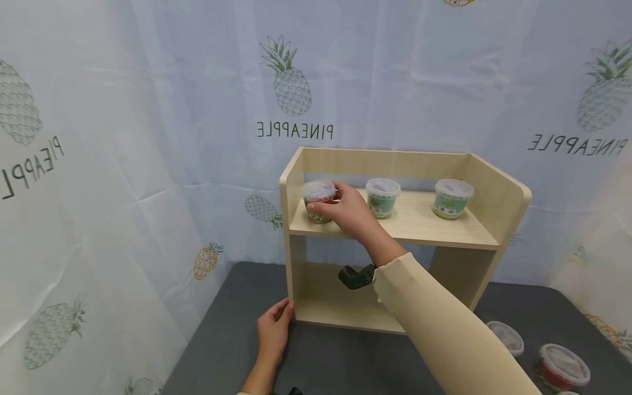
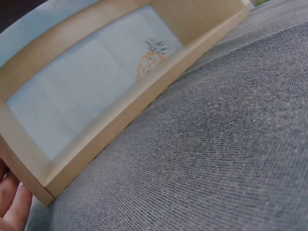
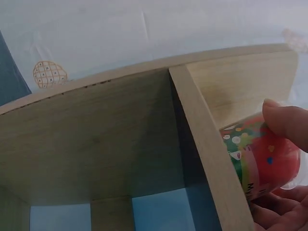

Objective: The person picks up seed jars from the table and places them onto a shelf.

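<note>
**Red cup gripped at the shelf's left end, rack steadied below**

Nearest you, your left hand (image 1: pixel 274 329) rests with relaxed, straight fingers against the lower left corner of the wooden shelf rack (image 1: pixel 498 214), at about 7 o'clock from the rack's middle; it seems placed there to keep the light rack from sliding on the grey cloth table (image 1: pixel 222 340). The left wrist view shows only fingertips beside that corner. Off at 4 o'clock on the table, a clear-lidded cup (image 1: pixel 504 337) and a red-bodied lidded cup (image 1: pixel 564 366) sit near each other, well apart from the rack.

Further out, your right hand (image 1: pixel 345 211) reaches over the upper board, fingers and thumb curled round the red lidded cup (image 1: pixel 318 201), which stands upright at the left end, just beside the side panel. The right wrist view confirms a fingertip pressed on its printed wall. At 3 o'clock along the same board stand two green lidded cups (image 1: pixel 382 197) and (image 1: pixel 451 198), spaced apart. Behind hangs the pineapple-print curtain (image 1: pixel 148 109).
</note>
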Available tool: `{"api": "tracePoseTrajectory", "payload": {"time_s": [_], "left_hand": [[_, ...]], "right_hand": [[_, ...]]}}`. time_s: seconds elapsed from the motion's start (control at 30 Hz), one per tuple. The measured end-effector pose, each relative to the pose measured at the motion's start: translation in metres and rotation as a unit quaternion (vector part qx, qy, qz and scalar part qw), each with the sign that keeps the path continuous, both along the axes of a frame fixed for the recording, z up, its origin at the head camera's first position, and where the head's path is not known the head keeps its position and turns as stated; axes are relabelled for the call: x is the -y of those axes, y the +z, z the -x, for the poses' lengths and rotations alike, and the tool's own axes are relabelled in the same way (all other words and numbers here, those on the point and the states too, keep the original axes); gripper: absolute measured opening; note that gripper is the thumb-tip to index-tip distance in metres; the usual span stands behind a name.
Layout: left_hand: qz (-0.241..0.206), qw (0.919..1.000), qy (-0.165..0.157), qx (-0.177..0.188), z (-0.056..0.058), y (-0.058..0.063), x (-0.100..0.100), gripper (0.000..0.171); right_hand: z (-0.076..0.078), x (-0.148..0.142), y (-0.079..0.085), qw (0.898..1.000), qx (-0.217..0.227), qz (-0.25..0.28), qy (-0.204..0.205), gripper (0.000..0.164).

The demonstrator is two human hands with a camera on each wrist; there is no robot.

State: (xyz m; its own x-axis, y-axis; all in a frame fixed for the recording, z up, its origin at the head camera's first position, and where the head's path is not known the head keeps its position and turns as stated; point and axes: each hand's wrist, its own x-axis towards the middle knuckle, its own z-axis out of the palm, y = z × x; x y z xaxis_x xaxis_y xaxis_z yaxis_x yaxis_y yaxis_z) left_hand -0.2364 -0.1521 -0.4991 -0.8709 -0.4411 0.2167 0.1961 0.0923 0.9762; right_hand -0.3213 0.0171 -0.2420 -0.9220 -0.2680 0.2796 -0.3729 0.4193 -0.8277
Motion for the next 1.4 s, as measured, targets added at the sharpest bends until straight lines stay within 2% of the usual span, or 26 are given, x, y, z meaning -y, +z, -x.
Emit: {"api": "tracePoseTrajectory", "payload": {"time_s": [0.2,0.37,0.6,0.8,1.0,1.1,1.23,1.4], "left_hand": [[-0.01,0.9999,-0.002,-0.003,0.001,0.0,-0.006,0.024],[-0.017,0.9998,-0.006,-0.003,0.001,0.001,-0.007,0.025],[-0.02,0.9997,-0.006,-0.01,0.021,-0.026,0.002,0.028],[-0.019,0.9998,-0.002,-0.002,0.023,-0.022,0.004,0.027],[-0.023,0.9997,-0.007,-0.006,0.024,-0.029,0.006,0.031],[-0.023,0.9996,-0.007,-0.014,0.025,-0.032,0.007,0.033],[-0.021,0.9997,0.003,-0.014,0.025,-0.035,0.008,0.032],[-0.018,0.9998,0.001,0.006,0.02,-0.026,0.006,0.03]], "right_hand": [[0.012,0.005,0.003,1.0,-0.002,-0.021,-0.014,0.071],[0.018,0.008,0.004,0.999,-0.004,-0.041,-0.032,0.079],[0.016,0.015,0.004,0.996,-0.009,-0.063,-0.064,0.076],[0.015,0.021,0.004,0.995,-0.002,-0.062,-0.072,0.079],[0.016,0.022,0.001,0.995,-0.004,-0.063,-0.076,0.081],[0.015,0.022,-0.002,0.995,-0.024,-0.054,-0.078,0.087],[0.01,0.023,-0.007,0.991,-0.075,-0.049,-0.097,0.088],[0.001,0.019,-0.015,0.984,-0.118,-0.059,-0.116,0.088]]}}
